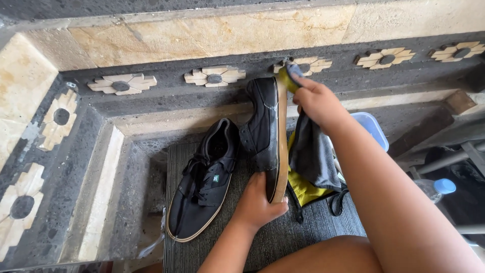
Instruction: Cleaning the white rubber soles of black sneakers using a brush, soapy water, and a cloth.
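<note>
Left hand (pixel 257 202) grips upturned shoe (pixel 267 131); right hand (pixel 316 101) pinches cloth (pixel 312 151), perhaps microfibre.

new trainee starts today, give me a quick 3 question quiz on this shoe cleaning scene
1. True or false: the left hand grips the held shoe at its heel end.
2. What does the right hand press against the sole? A) a brush B) a grey and yellow cloth C) a sponge
3. Where is the second shoe?

Key
1. True.
2. B.
3. Lying upright on the dark ribbed mat, left of the held shoe.
</note>
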